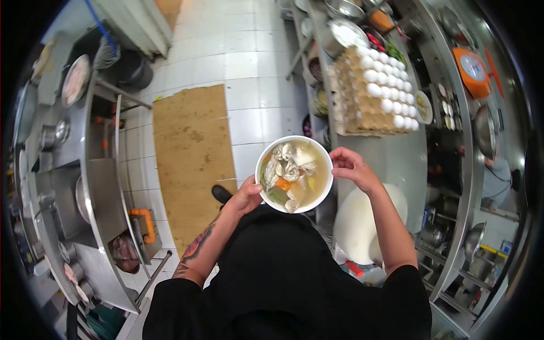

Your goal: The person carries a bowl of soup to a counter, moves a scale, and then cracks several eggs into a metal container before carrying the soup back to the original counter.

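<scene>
A white bowl point(294, 137) is held in front of my body between both hands. Pale broth fills it, with fish pieces point(290, 170), an orange vegetable piece point(283, 184) and a green piece point(277, 196) in it. My left hand point(247, 195) grips the bowl's left side, thumb at the rim and the other fingers mostly hidden underneath. On the opposite side, my right hand point(351, 170) pinches the rim with bent fingers. The bowl looks about level.
To the right, stacked egg trays point(354, 93) stand on a steel counter point(391, 158), near a large white rounded object point(360, 224). An orange scale point(472, 72) is farther right. Brown cardboard point(195, 158) covers part of the tiled floor. Steel tables point(105, 221) line the left.
</scene>
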